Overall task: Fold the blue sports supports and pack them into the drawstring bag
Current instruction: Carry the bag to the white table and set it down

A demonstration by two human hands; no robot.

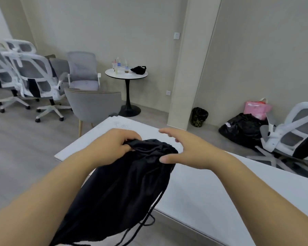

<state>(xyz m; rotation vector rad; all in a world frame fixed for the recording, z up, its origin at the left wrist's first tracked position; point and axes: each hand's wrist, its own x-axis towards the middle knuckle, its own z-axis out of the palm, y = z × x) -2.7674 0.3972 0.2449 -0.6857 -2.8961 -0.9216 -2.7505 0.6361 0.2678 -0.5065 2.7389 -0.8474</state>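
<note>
Two hands working at black bag (124, 183), bag lying across white surface (194, 189) edge, cords dangling below. Left hand (114, 146) fingers pinching gathered bag mouth. Right hand (190, 150) fingers spreading loose, thumb touching bag top. Supports not showing.

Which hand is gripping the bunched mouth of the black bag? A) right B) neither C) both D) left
D: the left hand is closed on the gathered top of the black drawstring bag, while the right hand is open with fingers spread, only its thumb near the fabric.
</note>
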